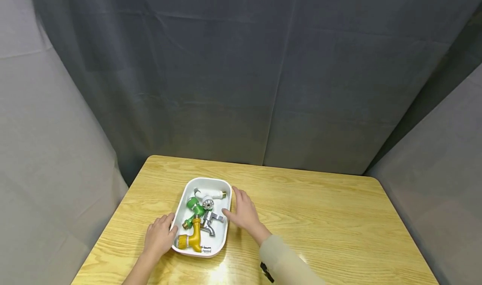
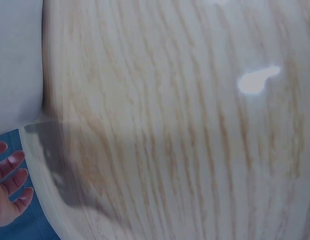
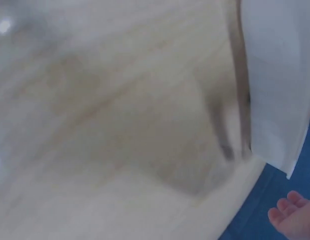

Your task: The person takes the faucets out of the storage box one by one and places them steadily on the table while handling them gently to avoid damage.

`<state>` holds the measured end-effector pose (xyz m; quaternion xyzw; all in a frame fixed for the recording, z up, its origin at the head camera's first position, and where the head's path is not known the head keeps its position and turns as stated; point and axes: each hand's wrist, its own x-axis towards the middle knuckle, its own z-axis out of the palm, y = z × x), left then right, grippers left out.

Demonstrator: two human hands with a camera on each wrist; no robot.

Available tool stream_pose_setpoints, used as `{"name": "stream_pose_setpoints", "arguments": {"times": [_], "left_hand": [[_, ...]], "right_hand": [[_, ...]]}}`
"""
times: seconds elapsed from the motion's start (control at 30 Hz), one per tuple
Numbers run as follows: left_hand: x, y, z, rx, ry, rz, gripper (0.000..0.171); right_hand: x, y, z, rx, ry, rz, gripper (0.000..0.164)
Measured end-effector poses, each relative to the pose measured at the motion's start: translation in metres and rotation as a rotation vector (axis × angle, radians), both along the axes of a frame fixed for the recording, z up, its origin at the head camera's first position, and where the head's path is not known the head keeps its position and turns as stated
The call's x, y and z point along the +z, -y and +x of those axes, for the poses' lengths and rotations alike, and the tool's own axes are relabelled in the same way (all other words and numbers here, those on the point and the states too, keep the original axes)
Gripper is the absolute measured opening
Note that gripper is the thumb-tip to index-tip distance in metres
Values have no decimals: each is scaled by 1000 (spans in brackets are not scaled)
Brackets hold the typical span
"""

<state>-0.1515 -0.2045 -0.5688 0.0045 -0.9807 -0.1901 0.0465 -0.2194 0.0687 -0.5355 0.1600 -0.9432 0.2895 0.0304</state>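
White tray (image 1: 219, 238) corrals loose taps (image 1: 195, 237) toward the left edge of the bench (image 1: 339, 218); left hand (image 1: 160, 236) and right hand (image 1: 245, 214), spread, flank it, probably for steadiness.

The right grip (image 1: 244, 214) (fingers (image 1: 242, 196) extended, thumb (image 1: 228, 214) spread) faces the left grip (image 1: 159, 236).

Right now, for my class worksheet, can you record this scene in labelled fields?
container: white tray on a wood-grain table
contents: white tap, green tap, yellow tap, silver tap
left hand: at the tray's left side
right hand: at the tray's right side
arrangement: taps crowded together, yellow nearest the person
backdrop: dark grey curtain
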Motion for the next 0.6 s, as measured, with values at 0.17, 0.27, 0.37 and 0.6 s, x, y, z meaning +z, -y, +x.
{"name": "stream_pose_setpoints", "arguments": {"times": [0.17,0.27,0.37,0.6], "left_hand": [[0,0,0,5,-6,0,43],[1,0,1,7,-8,1,43],[2,0,1,11,-7,3,43],[3,-1,2,17,-8,-8,44]], "right_hand": [[13,0,-12,74,-28,21,82],[19,2,-17,114,-38,33,81],[23,5,-23,146,-49,67,81],[30,15,-32,223,-24,119,79]]}}
